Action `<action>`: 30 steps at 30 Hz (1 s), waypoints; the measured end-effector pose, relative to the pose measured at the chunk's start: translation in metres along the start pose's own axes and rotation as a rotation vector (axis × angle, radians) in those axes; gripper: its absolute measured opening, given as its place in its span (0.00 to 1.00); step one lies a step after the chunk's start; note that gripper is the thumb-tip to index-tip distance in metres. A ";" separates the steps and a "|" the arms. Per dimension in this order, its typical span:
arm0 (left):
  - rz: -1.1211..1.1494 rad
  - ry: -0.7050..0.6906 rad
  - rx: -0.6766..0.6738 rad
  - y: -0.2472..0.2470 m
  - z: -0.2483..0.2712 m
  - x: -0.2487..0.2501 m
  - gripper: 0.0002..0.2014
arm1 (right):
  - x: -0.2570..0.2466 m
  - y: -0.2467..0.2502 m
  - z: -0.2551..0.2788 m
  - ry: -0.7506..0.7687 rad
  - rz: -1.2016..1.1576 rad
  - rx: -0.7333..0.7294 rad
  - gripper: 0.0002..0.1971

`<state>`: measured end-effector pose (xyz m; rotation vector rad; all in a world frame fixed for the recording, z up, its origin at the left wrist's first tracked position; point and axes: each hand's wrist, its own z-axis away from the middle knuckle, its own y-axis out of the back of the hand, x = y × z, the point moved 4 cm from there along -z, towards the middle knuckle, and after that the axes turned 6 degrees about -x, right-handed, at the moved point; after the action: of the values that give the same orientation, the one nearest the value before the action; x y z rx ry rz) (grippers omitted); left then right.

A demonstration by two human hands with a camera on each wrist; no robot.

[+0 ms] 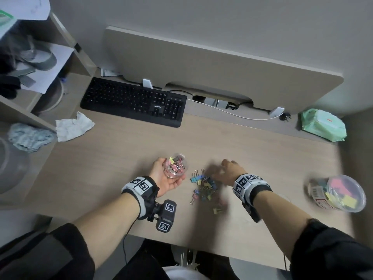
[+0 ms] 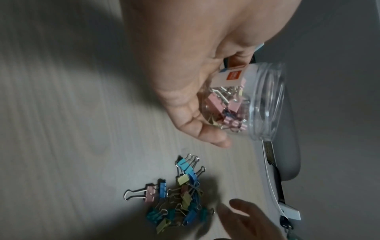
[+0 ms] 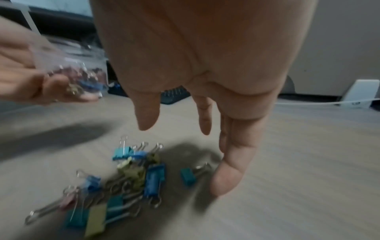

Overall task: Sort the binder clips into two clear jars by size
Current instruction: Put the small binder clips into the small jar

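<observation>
Our left hand (image 1: 164,179) grips a small clear jar (image 1: 176,165) of clips. Our right hand (image 1: 230,172), fingers loose and empty, hovers above the clip pile (image 1: 204,186).

The left hand (image 1: 164,179) holds a small clear jar (image 1: 176,165) of mostly pink clips, tilted, above the bench (image 1: 121,158). The right hand (image 1: 228,171), blurred, hovers over a loose pile of binder clips (image 1: 204,187). A larger jar (image 1: 339,193) with clips stands well to the right.
</observation>
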<state>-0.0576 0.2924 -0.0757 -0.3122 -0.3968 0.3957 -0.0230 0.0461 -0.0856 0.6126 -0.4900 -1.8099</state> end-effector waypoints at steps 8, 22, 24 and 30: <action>0.044 0.001 0.035 0.023 0.000 -0.002 0.27 | -0.038 -0.046 -0.012 0.027 0.007 -0.018 0.47; 0.053 -0.011 0.084 0.050 0.005 -0.004 0.26 | -0.081 -0.073 -0.027 0.086 0.156 0.122 0.24; 0.050 -0.013 0.086 0.050 0.005 -0.005 0.26 | -0.078 -0.073 -0.028 0.086 0.119 0.100 0.23; 0.039 -0.008 0.078 0.046 0.003 -0.008 0.26 | -0.060 -0.065 -0.028 0.027 0.050 0.041 0.21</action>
<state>-0.0797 0.3300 -0.0921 -0.2427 -0.3823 0.4500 -0.0380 0.1225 -0.1367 0.6469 -0.5214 -1.7456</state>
